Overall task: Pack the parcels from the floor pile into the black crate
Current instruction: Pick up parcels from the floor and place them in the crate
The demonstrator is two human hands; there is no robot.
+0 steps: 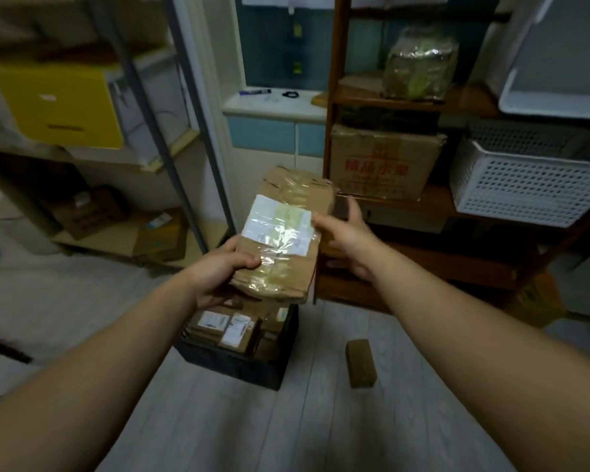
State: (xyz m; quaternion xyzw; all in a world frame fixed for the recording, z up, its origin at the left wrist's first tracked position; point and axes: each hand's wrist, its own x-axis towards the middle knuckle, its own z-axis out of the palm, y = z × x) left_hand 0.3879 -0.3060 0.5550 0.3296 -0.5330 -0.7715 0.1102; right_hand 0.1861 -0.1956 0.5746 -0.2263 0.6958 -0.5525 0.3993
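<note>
Brown cardboard glossy with tape, a flat creased parcel (pixel 283 233) is gripped by the left hand (pixel 218 269), the right hand (pixel 349 240) spread against its edge, above the parcel-filled black crate (pixel 232 364) on a pale plank floor (pixel 321 420) between shelves (pixel 464 264).

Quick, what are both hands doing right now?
Left hand: grips the parcel.
Right hand: open, thumb touching the parcel.
</note>
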